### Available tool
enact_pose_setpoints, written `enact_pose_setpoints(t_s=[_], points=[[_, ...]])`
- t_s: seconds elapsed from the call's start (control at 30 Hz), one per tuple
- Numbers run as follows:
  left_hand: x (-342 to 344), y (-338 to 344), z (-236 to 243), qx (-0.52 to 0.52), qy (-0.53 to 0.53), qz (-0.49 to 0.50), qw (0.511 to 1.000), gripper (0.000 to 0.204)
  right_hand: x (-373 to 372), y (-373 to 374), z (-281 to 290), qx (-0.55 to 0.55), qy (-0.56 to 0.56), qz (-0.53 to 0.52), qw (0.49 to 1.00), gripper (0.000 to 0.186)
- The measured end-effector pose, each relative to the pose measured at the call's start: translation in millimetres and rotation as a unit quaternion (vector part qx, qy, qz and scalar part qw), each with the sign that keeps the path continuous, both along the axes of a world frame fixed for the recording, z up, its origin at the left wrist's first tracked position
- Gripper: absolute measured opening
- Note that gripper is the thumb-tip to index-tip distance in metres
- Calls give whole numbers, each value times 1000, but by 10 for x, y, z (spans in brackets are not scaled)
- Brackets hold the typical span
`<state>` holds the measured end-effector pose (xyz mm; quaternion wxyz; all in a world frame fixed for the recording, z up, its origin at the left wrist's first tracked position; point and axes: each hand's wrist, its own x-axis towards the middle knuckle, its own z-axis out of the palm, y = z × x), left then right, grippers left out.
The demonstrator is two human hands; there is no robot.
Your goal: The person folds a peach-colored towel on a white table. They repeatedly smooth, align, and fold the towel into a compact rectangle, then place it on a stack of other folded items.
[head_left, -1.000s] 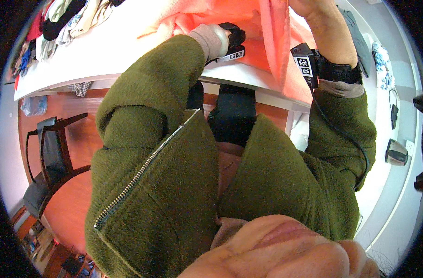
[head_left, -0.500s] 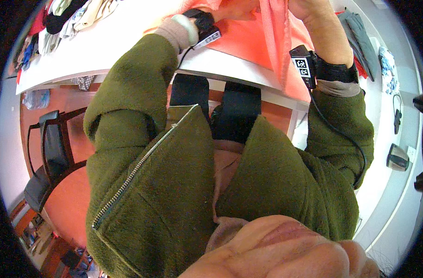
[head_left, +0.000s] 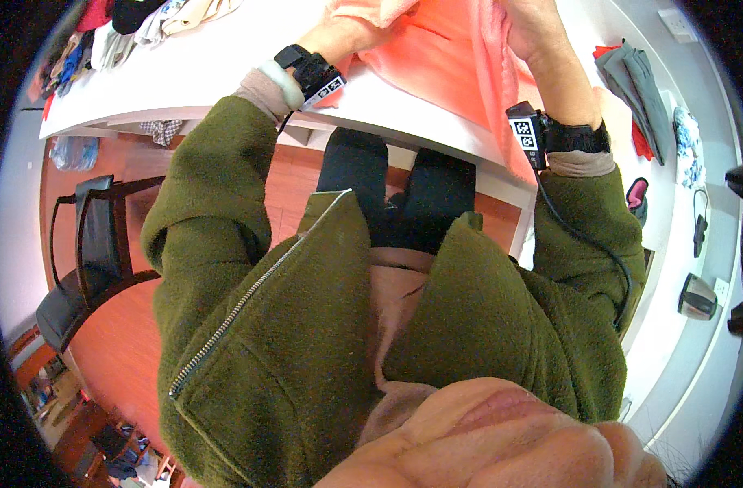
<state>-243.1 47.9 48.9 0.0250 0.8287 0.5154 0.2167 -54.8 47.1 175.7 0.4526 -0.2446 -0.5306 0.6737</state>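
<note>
Our left hand (head_left: pixel 348 36) and right hand (head_left: pixel 537 29), fingertips hidden, seem to pinch, over the white table (head_left: pixel 225 71), a coral cloth (head_left: pixel 436 69) whose overhanging end (head_left: pixel 521 150) could drag it floorward should we slacken either grip.

1. I see a white desk (head_left: pixel 213 77), brightly lit.
2. Below it, I make out reddish floor (head_left: pixel 292 191).
3. At left stands a dark chair (head_left: pixel 100 229).
4. At right, a pale wall (head_left: pixel 702 73) bears a socket (head_left: pixel 720 288).
</note>
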Motion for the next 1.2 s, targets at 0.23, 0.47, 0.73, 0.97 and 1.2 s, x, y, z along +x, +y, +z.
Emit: enact_pose_setpoints(t_s=[0.23, 0.47, 0.73, 0.97, 1.2], points=[[-529, -188, 44, 98, 109, 31, 989, 56, 12, -9, -11, -49, 35, -21, 998, 31], [-1130, -437, 109, 185, 265, 190, 927, 63, -73, -102, -116, -28, 2, -45, 999, 30], [-1252, -512, -424, -94, -23, 251, 963, 55, -163, -249, -177, -59, 46, -5, 997, 28], [-1631, -346, -293, 75, -175, 271, 944, 21, 23, -46, -233, -13, -24, -105, 994, 25], [-1549, -717, 237, 123, -58, 197, 971, 28, -26, -17, -359, -104, 32, -59, 992, 30]])
